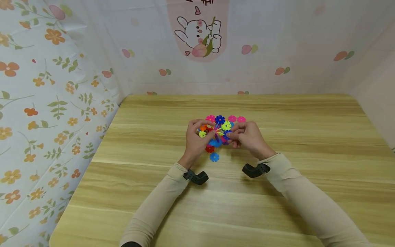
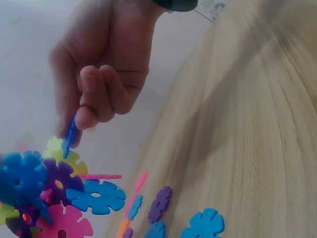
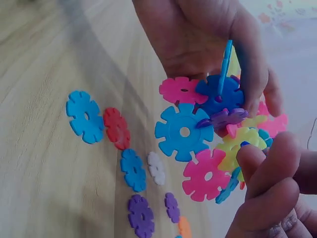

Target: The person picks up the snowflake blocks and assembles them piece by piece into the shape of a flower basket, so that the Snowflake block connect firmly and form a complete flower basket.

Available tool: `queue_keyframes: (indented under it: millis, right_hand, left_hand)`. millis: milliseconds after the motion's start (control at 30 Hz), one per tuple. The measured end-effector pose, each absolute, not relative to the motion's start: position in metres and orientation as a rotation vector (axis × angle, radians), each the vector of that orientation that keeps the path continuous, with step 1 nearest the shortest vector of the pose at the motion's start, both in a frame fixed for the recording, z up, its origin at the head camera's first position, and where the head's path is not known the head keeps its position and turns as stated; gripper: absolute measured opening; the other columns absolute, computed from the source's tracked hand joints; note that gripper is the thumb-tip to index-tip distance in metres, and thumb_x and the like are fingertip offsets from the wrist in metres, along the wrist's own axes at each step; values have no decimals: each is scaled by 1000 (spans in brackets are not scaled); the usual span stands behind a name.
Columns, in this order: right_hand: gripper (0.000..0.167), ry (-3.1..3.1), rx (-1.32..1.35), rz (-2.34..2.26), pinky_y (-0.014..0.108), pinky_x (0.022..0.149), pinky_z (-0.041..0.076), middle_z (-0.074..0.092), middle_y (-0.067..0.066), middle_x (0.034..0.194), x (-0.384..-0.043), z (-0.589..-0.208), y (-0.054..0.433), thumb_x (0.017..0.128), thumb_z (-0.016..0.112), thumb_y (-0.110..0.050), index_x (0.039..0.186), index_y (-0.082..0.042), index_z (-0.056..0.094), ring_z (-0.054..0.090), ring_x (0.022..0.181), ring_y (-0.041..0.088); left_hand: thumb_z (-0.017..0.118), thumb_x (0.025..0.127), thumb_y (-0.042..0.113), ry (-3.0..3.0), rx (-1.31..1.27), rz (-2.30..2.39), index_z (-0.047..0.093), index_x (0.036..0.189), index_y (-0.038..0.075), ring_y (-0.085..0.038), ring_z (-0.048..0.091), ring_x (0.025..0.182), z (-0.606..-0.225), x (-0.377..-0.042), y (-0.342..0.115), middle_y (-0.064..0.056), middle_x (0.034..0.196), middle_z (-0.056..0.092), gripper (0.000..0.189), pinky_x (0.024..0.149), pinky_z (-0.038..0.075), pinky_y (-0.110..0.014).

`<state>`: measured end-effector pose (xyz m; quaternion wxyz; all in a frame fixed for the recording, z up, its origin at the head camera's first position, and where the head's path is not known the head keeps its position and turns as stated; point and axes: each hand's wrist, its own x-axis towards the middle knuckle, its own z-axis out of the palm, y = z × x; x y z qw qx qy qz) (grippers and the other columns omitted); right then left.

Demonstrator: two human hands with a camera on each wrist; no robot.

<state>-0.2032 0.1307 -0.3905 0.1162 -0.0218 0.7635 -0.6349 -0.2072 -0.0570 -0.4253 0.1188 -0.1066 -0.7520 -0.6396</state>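
R fingers pinching blue disc (edge-on, L cam), sitting just R of cluster L fingers are gripping.

right hand pinches blue notched disc edge-on, cluster of joined multicolour discs near it, loose discs on wood-grain tabletop, pale backdrop

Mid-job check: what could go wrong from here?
The blue disc might slip, as the right hand pinches it only by the fingertips. A hard push could pop pieces off the cluster that the left hand holds. Either hand could nudge the loose red disc.
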Motion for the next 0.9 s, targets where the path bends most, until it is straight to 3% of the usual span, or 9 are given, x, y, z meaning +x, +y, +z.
queue_keyframes:
  millis: [400,567,667,767,900]
  right_hand:
    - [18,2181,3,-2061,30,48,51,65,10,66,-200,-402,122,86,66,-7,89,8,56,55,45,14]
    - [26,2164,-60,-1948,36,54,53,66,12,71,-204,-399,126,89,65,-18,94,6,56,57,51,17]
    - [32,2185,-150,-1845,40,57,53,65,19,78,-203,-402,127,89,64,-25,97,6,60,59,57,27]
    - [27,2294,-305,-1622,38,53,51,65,19,77,-198,-406,125,89,65,-23,93,3,64,59,59,33]
    - [21,2634,-598,-1090,29,48,44,59,3,64,-191,-409,115,83,71,-25,75,-7,64,54,53,21]
  left_hand:
    - [71,81,12,-2251,-277,-1837,70,97,15,-12,39,108,-419,-208,-59,1,111,46,16,75,33,-36]
    - [70,83,15,-2245,-238,-1915,68,103,18,-13,40,109,-424,-210,-61,4,113,48,20,81,35,-38]
    - [67,87,15,-2210,-229,-1969,65,110,15,-15,40,113,-424,-211,-63,5,115,51,23,91,33,-40]
    - [62,90,14,-2194,-206,-2011,62,115,15,-14,39,117,-423,-213,-64,7,119,52,25,99,29,-39]
    - [57,93,10,-2163,-174,-2089,59,119,15,-13,38,119,-422,-213,-63,7,125,50,27,100,32,-37]
